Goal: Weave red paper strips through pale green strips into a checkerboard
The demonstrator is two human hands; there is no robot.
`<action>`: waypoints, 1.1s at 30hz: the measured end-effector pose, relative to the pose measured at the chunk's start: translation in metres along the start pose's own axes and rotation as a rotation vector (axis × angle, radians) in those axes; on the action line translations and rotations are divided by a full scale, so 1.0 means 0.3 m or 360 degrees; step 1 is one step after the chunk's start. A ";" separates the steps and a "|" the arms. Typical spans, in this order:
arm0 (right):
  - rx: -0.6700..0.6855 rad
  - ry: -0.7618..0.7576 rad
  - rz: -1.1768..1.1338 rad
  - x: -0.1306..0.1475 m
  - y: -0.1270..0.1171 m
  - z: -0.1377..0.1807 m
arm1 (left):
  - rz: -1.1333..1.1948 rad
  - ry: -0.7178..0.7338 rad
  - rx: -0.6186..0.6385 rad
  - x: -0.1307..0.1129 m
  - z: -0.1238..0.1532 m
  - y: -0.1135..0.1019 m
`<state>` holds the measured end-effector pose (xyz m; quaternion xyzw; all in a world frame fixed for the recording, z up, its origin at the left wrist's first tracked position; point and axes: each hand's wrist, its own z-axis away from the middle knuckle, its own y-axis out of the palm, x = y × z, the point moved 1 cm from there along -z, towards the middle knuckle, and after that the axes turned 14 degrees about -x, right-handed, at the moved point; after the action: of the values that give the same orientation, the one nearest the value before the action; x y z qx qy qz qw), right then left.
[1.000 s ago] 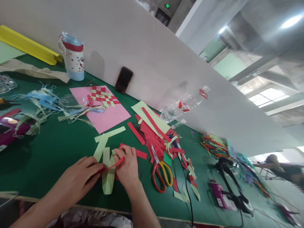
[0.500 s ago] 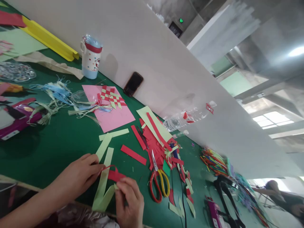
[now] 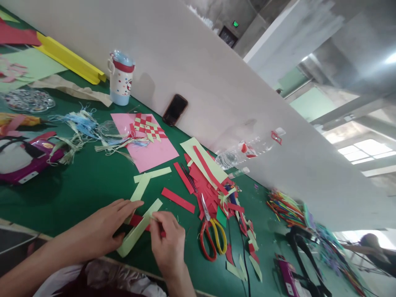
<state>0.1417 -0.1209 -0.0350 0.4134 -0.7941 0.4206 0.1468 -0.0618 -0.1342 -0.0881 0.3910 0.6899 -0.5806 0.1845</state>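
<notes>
My left hand (image 3: 102,227) lies on the green table (image 3: 77,185) with fingers stretched out, pressing down a pale green paper strip (image 3: 136,233) and the red paper strip (image 3: 137,220) that crosses it. My right hand (image 3: 167,243) pinches the red strip's right end where it meets the green strip. Two more pale green strips (image 3: 145,181) lie just beyond my hands, and a loose red strip (image 3: 177,200) lies to the right of them.
Red-and-yellow scissors (image 3: 210,237) lie right of my hands beside a pile of paper scraps (image 3: 207,181). A woven red-green piece (image 3: 147,128) rests on pink paper (image 3: 148,148). A mug (image 3: 121,78), phone (image 3: 175,109) and plastic bottle (image 3: 247,150) line the white wall. Another person (image 3: 371,251) sits far right.
My right hand moved up from the table edge to the strips' crossing. The green strip now lies flatter, slanting across the red one. My left fingers have stretched out over them.
</notes>
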 end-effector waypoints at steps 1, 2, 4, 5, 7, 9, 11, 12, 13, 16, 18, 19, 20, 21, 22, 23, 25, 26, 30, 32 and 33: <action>-0.0013 0.0010 0.0044 -0.011 0.019 -0.008 | 0.0010 -0.0019 0.0027 -0.004 -0.001 -0.010; -0.0014 0.0013 0.0091 -0.022 0.036 -0.014 | 0.0021 -0.0036 0.0055 -0.009 -0.002 -0.019; -0.0010 0.0005 0.0155 -0.039 0.064 -0.023 | 0.0052 -0.0046 0.0087 -0.015 -0.004 -0.033; -0.0008 0.0004 0.0168 -0.045 0.072 -0.026 | 0.0069 -0.0042 0.0091 -0.015 -0.004 -0.037; -0.0013 0.0001 0.0142 -0.049 0.077 -0.031 | 0.0093 -0.0030 0.0093 -0.010 -0.002 -0.037; 0.0009 0.0001 0.0060 -0.044 0.067 -0.032 | 0.0084 -0.0030 0.0077 -0.001 -0.003 -0.030; 0.0056 0.0013 -0.0035 -0.038 0.045 -0.029 | 0.0055 -0.0032 0.0069 0.003 -0.009 -0.019; 0.0086 0.0024 -0.0076 -0.035 0.030 -0.025 | 0.0040 -0.0028 0.0071 0.001 -0.014 -0.013; 0.0110 0.0035 -0.0111 -0.033 0.015 -0.019 | 0.0027 -0.0021 0.0074 -0.003 -0.019 -0.008; 0.0133 0.0056 -0.0176 -0.032 -0.032 0.008 | -0.0025 0.0011 0.0076 -0.024 -0.036 0.006; 0.0134 0.0068 -0.0194 -0.033 -0.057 0.028 | -0.0097 0.0017 0.0060 -0.039 -0.043 0.013; 0.0137 0.0072 -0.0199 -0.034 -0.066 0.037 | -0.0139 0.0016 0.0058 -0.045 -0.045 0.016; 0.0140 0.0077 -0.0204 -0.034 -0.073 0.045 | -0.0180 0.0013 0.0066 -0.049 -0.047 0.018; 0.0142 0.0080 -0.0211 -0.034 -0.078 0.052 | -0.0215 0.0009 0.0081 -0.052 -0.047 0.021; 0.0142 0.0086 -0.0219 -0.034 -0.082 0.056 | -0.0243 0.0007 0.0099 -0.054 -0.048 0.023; 0.0141 0.0091 -0.0228 -0.034 -0.084 0.060 | -0.0265 0.0007 0.0120 -0.053 -0.048 0.025; 0.0137 0.0095 -0.0236 -0.034 -0.086 0.061 | -0.0301 0.0012 0.0141 -0.048 -0.047 0.028; 0.0135 0.0087 -0.0237 -0.034 -0.086 0.061 | -0.0314 0.0018 0.0144 -0.044 -0.047 0.030; 0.0120 0.0013 -0.0214 -0.032 -0.088 0.056 | -0.0334 0.0055 0.0124 -0.030 -0.043 0.035; 0.0117 -0.0012 -0.0212 -0.029 -0.090 0.056 | -0.0331 0.0072 0.0099 -0.030 -0.042 0.035; 0.0120 -0.0020 -0.0213 -0.027 -0.091 0.057 | -0.0325 0.0077 0.0090 -0.031 -0.043 0.035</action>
<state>0.1699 -0.1385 -0.0350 0.4734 -0.7493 0.4368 0.1539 -0.0455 -0.1249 -0.0853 0.3377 0.7138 -0.6059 0.0965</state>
